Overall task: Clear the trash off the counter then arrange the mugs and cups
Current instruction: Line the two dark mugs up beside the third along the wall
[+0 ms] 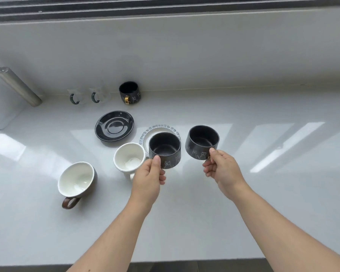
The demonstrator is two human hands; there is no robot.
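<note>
My left hand grips a black mug with white cat drawings, held above a clear glass saucer. My right hand holds a second matching black mug by its handle, to the right of the first. A third black cat mug with a gold handle stands at the back wall. A white mug sits just left of my left hand. A brown mug with a white inside stands further left. Two clear glass cups with green handles stand at the back.
A black saucer lies on the white counter behind the white mug. A grey cylinder leans at the back left. The counter's front edge runs along the bottom, and a window sill rises behind.
</note>
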